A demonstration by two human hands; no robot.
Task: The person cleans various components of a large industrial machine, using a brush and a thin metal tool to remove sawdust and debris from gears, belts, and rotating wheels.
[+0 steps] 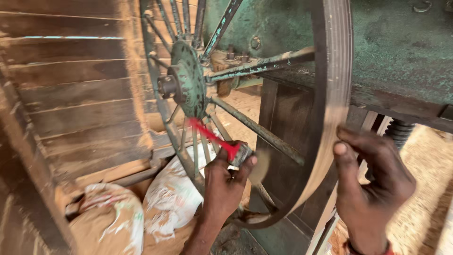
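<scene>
A big spoked wheel (330,108) with a worn flat rim fills the middle. Its green hub (188,80) sits at upper centre-left, with thin spokes fanning out. My left hand (224,182) reaches between the lower spokes and is shut on a small can (240,155) with a long red nozzle (210,134). The nozzle tip points up at the underside of the hub. My right hand (370,184) rests on the outer edge of the rim at lower right, fingers curled around it. A red band shows at that wrist.
A green machine body (401,42) stands behind the wheel, on a dark wooden frame (283,108). Dusty wooden planks (71,94) form a wall at left. Two white sacks (170,198) lie on the floor below. Sawdust covers the ground at right.
</scene>
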